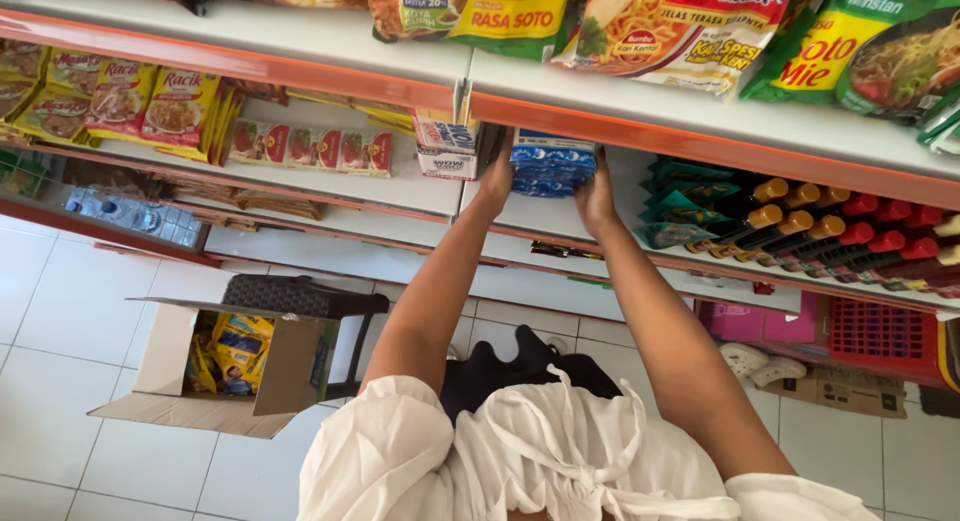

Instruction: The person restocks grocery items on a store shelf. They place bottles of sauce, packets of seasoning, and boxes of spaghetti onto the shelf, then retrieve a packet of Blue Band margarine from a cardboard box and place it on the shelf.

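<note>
From the head view, both hands are pressing a stack of blue packets (550,168) from either side, left hand (497,178) at nine o'clock, right hand (598,196) at three, squaring it on the white shelf (400,186) beside a small white carton (447,146).

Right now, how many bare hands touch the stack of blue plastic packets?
2: the left hand on the left side of the blue packet stack, the right hand on its right side.

One head-worn camera looks steeply down past the person's chest at the shelf (330,186) close by at twelve o'clock, floor (70,311) towards nine.
</note>
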